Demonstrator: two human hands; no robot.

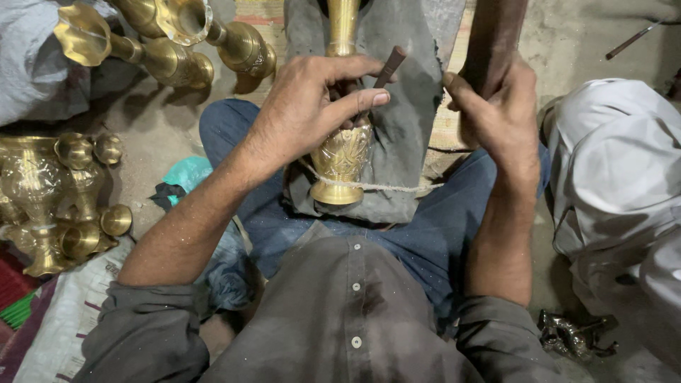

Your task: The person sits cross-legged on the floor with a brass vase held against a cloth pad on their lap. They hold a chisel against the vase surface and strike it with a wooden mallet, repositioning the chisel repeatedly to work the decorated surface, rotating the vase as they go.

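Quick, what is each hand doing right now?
Left hand: closed on a thin brown tool, against the brass vase.
Right hand: closed around a thick dark wooden handle.

Vase [343,152] on cloth [404,120] between knees; left hand [312,99] on it; more vases [53,191] left.
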